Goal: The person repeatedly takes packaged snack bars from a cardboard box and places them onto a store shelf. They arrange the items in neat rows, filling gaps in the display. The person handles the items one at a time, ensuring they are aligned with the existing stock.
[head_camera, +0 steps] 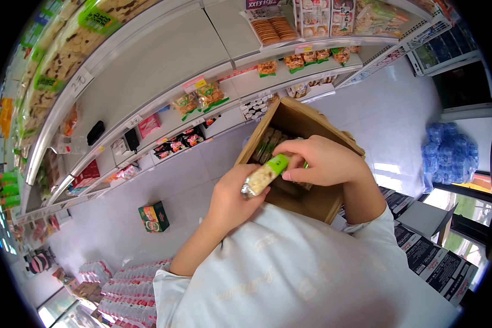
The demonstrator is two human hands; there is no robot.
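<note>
A snack bar in clear wrapping with a green label (263,176) is in my left hand (231,197), tilted with its green end up to the right. My right hand (326,160) is close against that green end, its fingers curled; whether it grips the bar is hidden. Both hands are over an open cardboard box (317,205) at my front. Inside the box, more wrapped bars (270,143) lie along the far left side, partly covered by my right hand.
Curved shelving (156,61) runs across the front, with large bagged snacks (71,53) at left and small packs (199,98) lower down. A green carton (153,217) stands on the floor. Bottled-water packs (449,151) are at right, others (127,291) lower left; dark printed cartons (428,254) lie lower right.
</note>
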